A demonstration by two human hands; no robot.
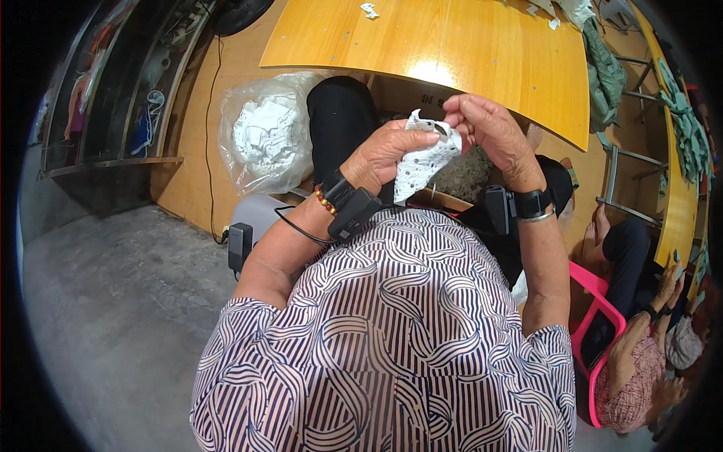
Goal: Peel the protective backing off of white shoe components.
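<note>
Both hands pinch white dotted fabric piece (424, 162) below table (452, 45) edge: left hand (388, 151) grips it, right hand (489, 128) picks top; likely mid-trimming, needs fine fingertip pull.

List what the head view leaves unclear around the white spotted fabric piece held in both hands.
- White spotted fabric piece: its upper edge is hidden under the left hand and right hand.
- What the right fingertips pinch: too small to tell.
- Clear plastic bag of white pieces: contents blurred by the film.
- Person on the pink plastic chair: cut off by the right rim.
</note>
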